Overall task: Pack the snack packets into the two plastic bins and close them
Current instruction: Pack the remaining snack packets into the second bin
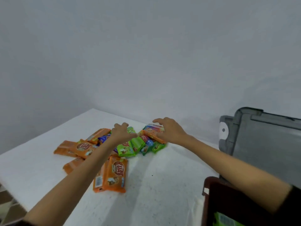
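Note:
A heap of orange snack packets (116, 175), green snack packets (126, 149) and a few blue ones lies on the white table (162, 185). My left hand (122, 132) reaches over the middle of the heap with fingers spread, gripping nothing that I can see. My right hand (169, 130) hovers with spread, bent fingers over a small stack of packets (154, 133) at the heap's far right, touching it or just above it. A dark plastic bin (228, 201) stands at the lower right with a green packet (226, 220) inside. A grey bin lid (263, 144) leans behind it.
The table's far edge meets a plain grey wall. On the left the table edge drops away to the floor. Bare tabletop lies between the heap and the bin.

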`<action>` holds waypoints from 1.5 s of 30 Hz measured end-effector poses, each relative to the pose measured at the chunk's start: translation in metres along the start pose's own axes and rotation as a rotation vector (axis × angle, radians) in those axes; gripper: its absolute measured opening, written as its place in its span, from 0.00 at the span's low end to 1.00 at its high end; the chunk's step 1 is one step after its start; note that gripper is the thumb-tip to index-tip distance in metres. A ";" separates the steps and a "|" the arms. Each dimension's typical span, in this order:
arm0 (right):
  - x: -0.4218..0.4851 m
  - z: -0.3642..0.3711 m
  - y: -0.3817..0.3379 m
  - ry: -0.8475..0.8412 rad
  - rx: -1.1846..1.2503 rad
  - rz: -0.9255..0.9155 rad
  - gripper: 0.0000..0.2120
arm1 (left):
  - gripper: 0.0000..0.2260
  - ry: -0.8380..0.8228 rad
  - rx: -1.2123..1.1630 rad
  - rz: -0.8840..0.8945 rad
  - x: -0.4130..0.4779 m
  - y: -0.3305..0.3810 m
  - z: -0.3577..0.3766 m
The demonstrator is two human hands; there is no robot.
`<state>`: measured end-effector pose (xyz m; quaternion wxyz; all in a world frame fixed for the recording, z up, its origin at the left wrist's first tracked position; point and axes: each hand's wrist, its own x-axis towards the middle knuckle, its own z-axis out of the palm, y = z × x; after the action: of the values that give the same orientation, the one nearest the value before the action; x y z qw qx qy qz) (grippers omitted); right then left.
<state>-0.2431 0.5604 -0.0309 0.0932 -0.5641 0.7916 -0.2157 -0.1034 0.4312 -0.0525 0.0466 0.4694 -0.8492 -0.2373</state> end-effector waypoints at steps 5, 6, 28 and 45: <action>0.074 0.042 0.021 -0.172 -0.093 0.082 0.30 | 0.43 -0.015 0.175 -0.140 0.034 -0.028 0.024; 0.084 0.049 0.026 -0.215 -0.117 0.108 0.31 | 0.45 -0.029 0.206 -0.142 0.040 -0.031 0.030; 0.100 0.061 0.045 -0.538 -0.255 0.166 0.41 | 0.35 -0.083 0.431 -0.040 0.040 -0.028 0.047; -0.025 -0.075 0.015 -0.084 -0.380 0.028 0.42 | 0.31 -0.005 -0.017 0.464 -0.034 0.060 -0.034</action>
<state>-0.2770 0.6057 0.0269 0.0210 -0.5690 0.8212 -0.0370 -0.1210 0.4738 0.0093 0.1020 0.2608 -0.9324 -0.2286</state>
